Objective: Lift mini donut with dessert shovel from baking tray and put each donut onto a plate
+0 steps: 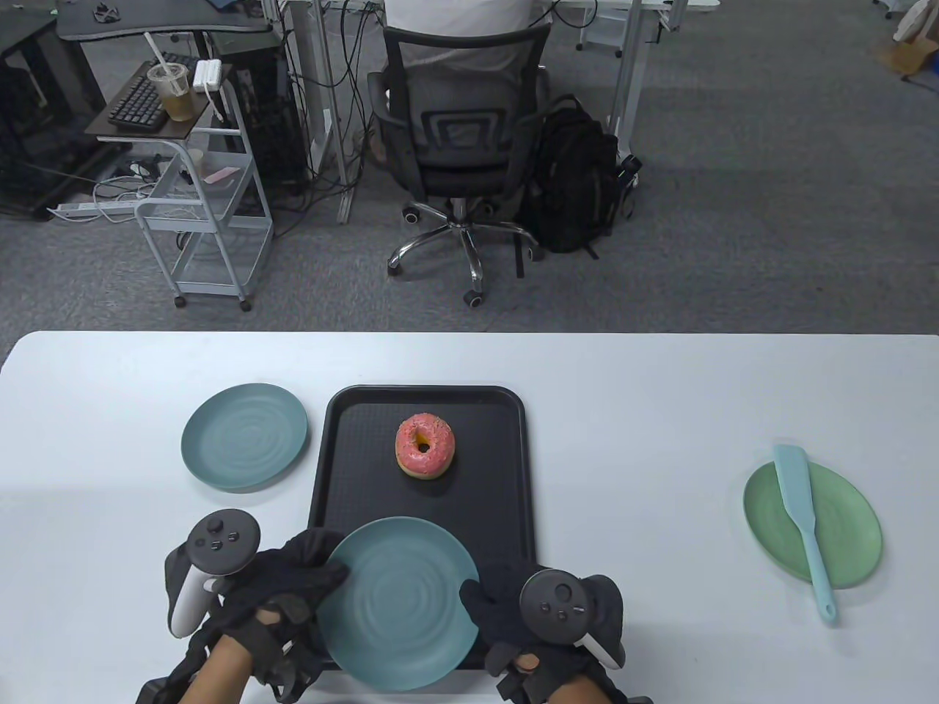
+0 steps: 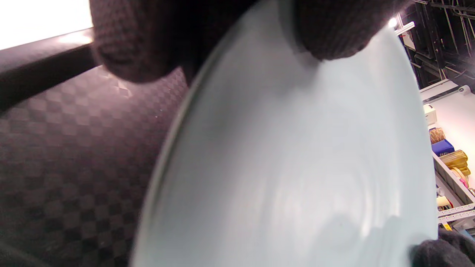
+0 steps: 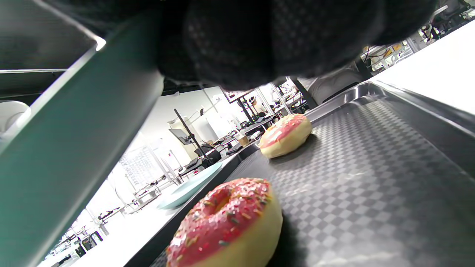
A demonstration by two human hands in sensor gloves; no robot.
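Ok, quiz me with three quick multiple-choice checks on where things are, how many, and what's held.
1. Where does the dessert shovel lie?
A. on the green plate
B. on the baking tray
C. in the right hand

2. How many donuts are on the baking tray?
A. one
B. two
C. three

3. What is the state of the near teal plate?
A. lying untouched
B. gripped at its rim by both hands
C. carrying a donut

Answers:
1 A: the dessert shovel rests across the green plate, right of the baking tray.
2 B: the right wrist view shows a far donut and a near donut.
3 B: the left hand and right hand pinch the near teal plate, which is bare.
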